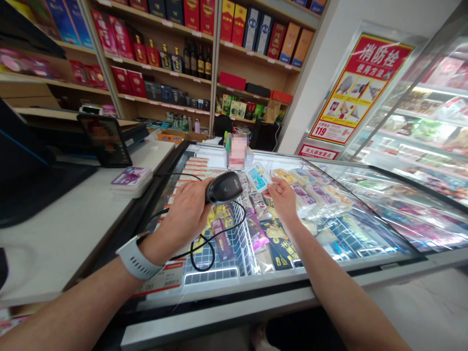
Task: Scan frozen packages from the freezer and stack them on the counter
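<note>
My left hand (185, 210) is wrapped round the grip of a black barcode scanner (224, 188), whose head points right. A black cable (215, 239) loops below it over the glass. In my right hand (282, 196), a flat pack with a white and teal label (258, 177) is pinched at its right edge and tilted towards the scanner. Scanner and pack are slightly apart. Right of that hand, several similar packs with purple and yellow labels (318, 194) lie on the glass top of a chest freezer (234, 287). A pale watch strap (137, 258) circles my left wrist.
A white counter (69, 234) on the left bears a stack of purple-labelled packs (130, 181) and a dark screen (104, 141). Wire baskets (239, 243) with frozen goods show through the glass. Behind are shelves of boxes and bottles (197, 61); a red sign (361, 87) hangs at right.
</note>
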A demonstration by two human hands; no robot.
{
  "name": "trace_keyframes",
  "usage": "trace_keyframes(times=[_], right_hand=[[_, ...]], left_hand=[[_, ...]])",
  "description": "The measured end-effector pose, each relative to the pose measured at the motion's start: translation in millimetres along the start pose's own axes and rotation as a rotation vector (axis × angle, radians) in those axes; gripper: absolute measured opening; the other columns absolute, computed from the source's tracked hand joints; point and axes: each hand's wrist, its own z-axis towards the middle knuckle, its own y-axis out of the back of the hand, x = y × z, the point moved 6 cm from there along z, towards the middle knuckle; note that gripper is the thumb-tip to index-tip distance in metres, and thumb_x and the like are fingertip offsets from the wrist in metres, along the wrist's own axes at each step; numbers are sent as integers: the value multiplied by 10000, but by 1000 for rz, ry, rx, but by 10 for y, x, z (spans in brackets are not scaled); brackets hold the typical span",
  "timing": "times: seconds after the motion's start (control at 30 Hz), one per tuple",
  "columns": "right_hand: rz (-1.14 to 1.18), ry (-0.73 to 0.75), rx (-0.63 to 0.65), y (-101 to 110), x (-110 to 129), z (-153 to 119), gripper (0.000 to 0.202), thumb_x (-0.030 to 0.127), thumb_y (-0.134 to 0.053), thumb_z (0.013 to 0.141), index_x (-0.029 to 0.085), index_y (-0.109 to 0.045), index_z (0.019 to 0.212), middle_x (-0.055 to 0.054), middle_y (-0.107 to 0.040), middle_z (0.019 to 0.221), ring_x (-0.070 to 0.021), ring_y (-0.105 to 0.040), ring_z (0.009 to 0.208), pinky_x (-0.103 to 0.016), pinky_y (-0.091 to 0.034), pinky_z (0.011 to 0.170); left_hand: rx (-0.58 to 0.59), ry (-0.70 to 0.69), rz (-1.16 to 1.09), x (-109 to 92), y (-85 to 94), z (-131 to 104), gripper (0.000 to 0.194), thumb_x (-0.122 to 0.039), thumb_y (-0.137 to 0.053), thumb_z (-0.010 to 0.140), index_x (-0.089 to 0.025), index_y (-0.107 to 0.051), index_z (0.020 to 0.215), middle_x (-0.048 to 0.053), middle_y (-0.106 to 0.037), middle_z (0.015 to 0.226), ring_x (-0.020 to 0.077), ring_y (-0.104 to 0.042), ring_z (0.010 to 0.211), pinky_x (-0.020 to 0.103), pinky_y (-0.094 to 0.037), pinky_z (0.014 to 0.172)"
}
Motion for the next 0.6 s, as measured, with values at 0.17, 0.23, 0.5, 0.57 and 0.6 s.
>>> trace_keyframes(times=[0.17, 0.23, 0.5, 0.57, 0.6], right_hand=[[1, 8, -3, -1, 1, 3, 465, 494, -719, 730, 183, -586, 1049, 22, -680, 681, -179, -696, 651, -357, -618, 677], [0, 20, -3, -4, 2, -2, 443, 482, -714, 740, 188, -590, 1048, 21, -684, 694, -176, -693, 649, -354, -616, 676], [-210, 216, -79, 70, 269, -28, 287, 371, -616, 834, 199, -665, 1059, -25, -717, 871, -160, -661, 704, -304, -578, 663], [-373, 325, -156, 182, 426, -31, 266, 330, -586, 865, 201, -685, 1075, -50, -722, 978, -158, -646, 734, -295, -566, 662], [-457, 382, -195, 251, 501, -31, 260, 311, -573, 880, 200, -692, 1083, -62, -717, 1014, -163, -641, 753, -299, -564, 673]], left_hand=[[10, -21, -1, 1, -21, -2, 484, -163, -474, 874, -60, -485, 1346, 196, -650, 1244, 332, -594, 1176, 536, -410, 1076], [14, -35, 0, 1, -33, -9, 467, -172, -458, 894, -75, -479, 1351, 187, -645, 1266, 326, -586, 1194, 539, -400, 1087], [-43, -113, 69, 114, -98, -46, 452, -196, -421, 931, -111, -444, 1375, 191, -644, 1256, 341, -598, 1179, 550, -411, 1062], [-47, -119, 76, 141, -116, -50, 442, -221, -422, 945, -118, -438, 1375, 192, -645, 1253, 341, -604, 1169, 542, -418, 1053], [-47, -122, 80, 146, -121, -52, 441, -232, -418, 951, -123, -434, 1378, 191, -645, 1256, 340, -607, 1168, 541, -418, 1054]])
